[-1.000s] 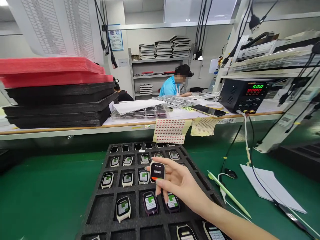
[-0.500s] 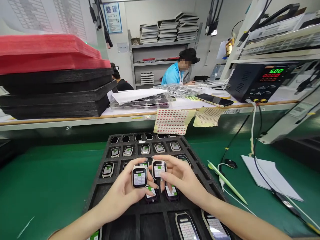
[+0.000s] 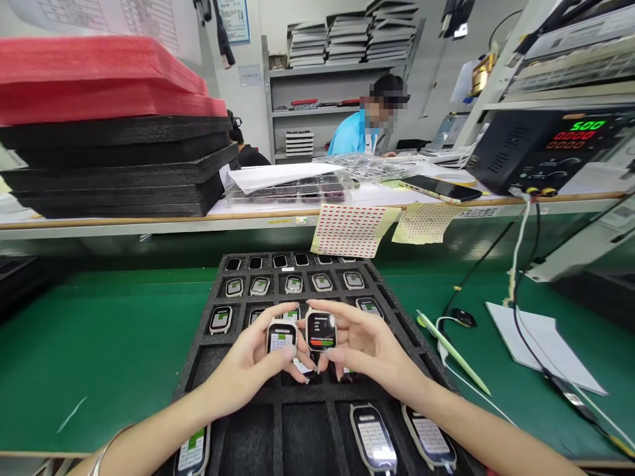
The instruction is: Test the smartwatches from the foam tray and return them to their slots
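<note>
Much is covered or cut off here. Both forearms run out of the bottom edge, and the tray pockets directly under the hands are hidden, with only slivers of other watches showing between the fingers. The text on the two held screens is too small to read. Three watches point(image 3: 373, 443) in the nearest row are clipped by the frame.

The left hand point(image 3: 248, 367) comes in from the lower left, palm turned inward, fingers curled. Its thumb and fingertips are closed around the left watch body point(image 3: 282, 337). The right hand point(image 3: 370, 350) comes in from the lower right, wrist slightly bent, with thumb below and forefinger arched over the top, pinching the right watch body point(image 3: 321, 329). The two hands sit close together, and the two watches are just beside each other.

Both watch bodies are held above the middle of a black foam tray point(image 3: 192, 370), which lies on a green mat point(image 3: 99, 344). Each stands nearly upright, screen facing the wearer, long axis running top to bottom. The left screen is pale with green blocks. The right screen is dark with an orange-red bar near its lower edge.
</note>
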### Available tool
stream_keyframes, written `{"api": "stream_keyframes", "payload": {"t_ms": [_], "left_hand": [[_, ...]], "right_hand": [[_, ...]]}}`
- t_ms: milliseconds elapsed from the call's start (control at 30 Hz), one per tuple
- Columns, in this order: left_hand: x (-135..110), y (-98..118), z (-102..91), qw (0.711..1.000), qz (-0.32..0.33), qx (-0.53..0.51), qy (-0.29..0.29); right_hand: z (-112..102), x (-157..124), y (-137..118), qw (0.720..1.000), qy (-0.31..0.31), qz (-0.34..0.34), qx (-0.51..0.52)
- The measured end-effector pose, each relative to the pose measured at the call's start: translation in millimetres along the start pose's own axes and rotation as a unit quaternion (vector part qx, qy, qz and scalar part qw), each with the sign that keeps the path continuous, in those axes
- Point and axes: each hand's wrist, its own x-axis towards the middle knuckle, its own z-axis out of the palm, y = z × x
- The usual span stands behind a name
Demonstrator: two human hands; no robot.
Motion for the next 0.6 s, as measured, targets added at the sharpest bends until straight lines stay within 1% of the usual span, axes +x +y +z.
{"api": "stream_keyframes", "payload": {"t_ms": [133,300,367,500,600], "left_hand": [[-0.8,0.3,1.1,1.000,0.003,-0.005,0.007],[-0.3,-1.3,1.5,1.000,-0.005,0.006,0.013],[-0.8,-1.8,1.3,1.000,-0.005,0.004,0.005],[-2.1,-2.2,0.9,1.000,0.003,0.001,-0.012],[-1.5,-3.8,-0.3,1.000,0.007,0.009,-0.010]], "right_hand": [[0.7,1.1,2.7,1.000,0.020,-0.004,-0.014],[0.0,0.8,1.3,1.000,-0.001,-0.011,0.010],[0.0,1.2,1.5,1.000,0.011,-0.014,0.008],[0.6,2.9,2.8,0.998,0.049,-0.002,-0.041],[-0.1,4.2,3.0,0.997,0.051,0.006,-0.053]]}}
